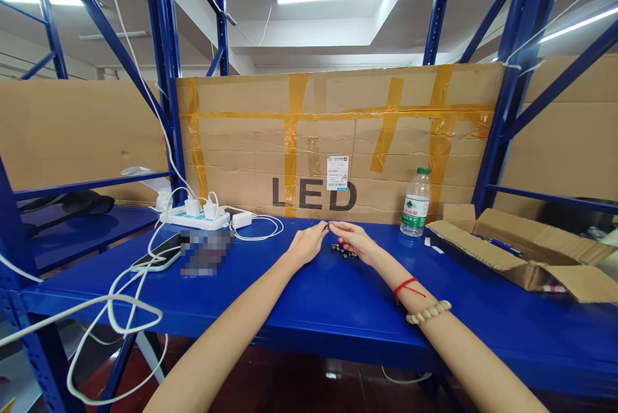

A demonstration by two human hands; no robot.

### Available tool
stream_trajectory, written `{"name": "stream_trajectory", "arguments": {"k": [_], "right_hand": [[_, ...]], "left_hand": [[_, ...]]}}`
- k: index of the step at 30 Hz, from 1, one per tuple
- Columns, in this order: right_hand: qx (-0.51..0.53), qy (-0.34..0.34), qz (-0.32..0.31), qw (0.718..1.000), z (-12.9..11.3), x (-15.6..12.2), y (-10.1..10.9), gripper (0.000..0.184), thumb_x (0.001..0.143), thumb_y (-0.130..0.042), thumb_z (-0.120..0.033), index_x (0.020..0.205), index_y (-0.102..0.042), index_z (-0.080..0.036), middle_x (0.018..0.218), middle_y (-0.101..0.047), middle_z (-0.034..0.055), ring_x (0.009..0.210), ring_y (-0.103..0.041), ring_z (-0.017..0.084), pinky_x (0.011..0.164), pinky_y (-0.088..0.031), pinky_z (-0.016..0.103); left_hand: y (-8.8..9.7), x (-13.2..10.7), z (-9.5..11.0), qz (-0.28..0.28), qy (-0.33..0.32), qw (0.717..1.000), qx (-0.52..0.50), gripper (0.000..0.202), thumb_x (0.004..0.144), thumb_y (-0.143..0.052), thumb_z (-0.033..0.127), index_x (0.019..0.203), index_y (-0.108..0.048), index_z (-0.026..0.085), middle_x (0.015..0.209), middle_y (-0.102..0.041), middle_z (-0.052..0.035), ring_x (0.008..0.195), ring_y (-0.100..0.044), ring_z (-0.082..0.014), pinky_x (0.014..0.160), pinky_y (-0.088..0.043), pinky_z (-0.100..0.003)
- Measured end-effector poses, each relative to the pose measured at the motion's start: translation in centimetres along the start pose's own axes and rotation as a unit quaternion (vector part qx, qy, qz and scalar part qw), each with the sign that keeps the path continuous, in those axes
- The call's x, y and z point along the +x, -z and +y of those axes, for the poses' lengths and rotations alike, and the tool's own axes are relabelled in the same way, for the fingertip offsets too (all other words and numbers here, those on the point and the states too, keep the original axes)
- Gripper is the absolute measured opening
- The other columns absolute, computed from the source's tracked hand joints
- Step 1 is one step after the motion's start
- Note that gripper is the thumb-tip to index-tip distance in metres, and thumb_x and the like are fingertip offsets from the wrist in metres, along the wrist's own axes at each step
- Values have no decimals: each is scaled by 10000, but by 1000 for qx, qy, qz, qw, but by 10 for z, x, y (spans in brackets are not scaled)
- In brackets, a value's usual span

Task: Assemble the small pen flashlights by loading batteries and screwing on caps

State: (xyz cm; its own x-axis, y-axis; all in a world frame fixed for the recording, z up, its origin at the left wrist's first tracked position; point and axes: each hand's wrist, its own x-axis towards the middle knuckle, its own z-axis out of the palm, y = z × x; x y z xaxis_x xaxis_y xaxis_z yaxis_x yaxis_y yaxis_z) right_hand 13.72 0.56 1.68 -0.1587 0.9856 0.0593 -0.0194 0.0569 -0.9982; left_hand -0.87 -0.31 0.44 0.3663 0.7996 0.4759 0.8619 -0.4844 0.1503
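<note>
Over the far middle of the blue table, my left hand and my right hand meet at the fingertips. Both are closed in a pinch around a small dark piece, too small to name and mostly covered by the fingers. A loose cluster of small black pieces lies on the table just under my right hand, which partly hides it. A red string and a beaded bracelet circle my right wrist and forearm.
Left of my hands lie a phone, a blurred-out object, a white power strip with plugs and looping white cables. To the right stand a water bottle and an open cardboard box. A large cardboard panel backs the table.
</note>
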Motion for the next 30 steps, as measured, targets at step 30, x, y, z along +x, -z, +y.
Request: {"name": "stream_trajectory", "arguments": {"k": [30], "right_hand": [[-6,3,-5,1000,0,0,2,283,656,-696,-256,925,-666,-174,495,-507,-45,424,-411,20,353,-285,111]], "left_hand": [[1,-1,1,-6,1,1000,-4,256,926,-200,308,1049,-414,240,1082,-587,-26,981,-565,-182,719,-434,-262]]}}
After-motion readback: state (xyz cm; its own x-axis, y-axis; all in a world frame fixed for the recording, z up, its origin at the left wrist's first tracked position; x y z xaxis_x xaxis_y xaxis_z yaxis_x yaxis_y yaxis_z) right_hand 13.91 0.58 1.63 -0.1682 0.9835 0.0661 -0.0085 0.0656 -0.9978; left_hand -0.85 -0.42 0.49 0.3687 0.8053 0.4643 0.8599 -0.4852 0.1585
